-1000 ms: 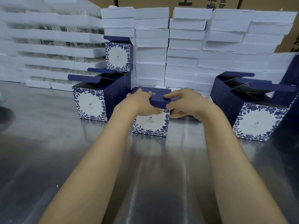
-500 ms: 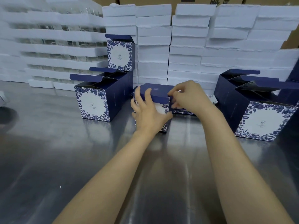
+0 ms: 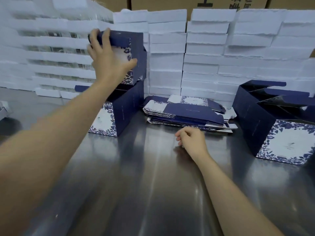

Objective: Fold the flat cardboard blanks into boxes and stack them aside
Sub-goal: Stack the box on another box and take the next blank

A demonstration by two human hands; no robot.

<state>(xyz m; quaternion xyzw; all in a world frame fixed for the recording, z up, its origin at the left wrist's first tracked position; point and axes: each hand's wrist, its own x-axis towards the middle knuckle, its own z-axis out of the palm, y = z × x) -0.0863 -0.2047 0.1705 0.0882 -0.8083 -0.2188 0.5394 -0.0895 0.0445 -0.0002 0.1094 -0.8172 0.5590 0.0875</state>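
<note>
Left hand grips a folded box, held above an open box. Right hand loosely curled, holding nothing; positioned over the table, near the blanks.

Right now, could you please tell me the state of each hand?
Left hand: holding the folded box, fingers curled over its top edge.
Right hand: holding nothing, fingers loosely curled, near the flat blanks.

Shiny steel worktop with long streaky light reflections on it. The back edge is walled off by stacks of white foam trays, and brown cartons with black print sit behind them.
</note>
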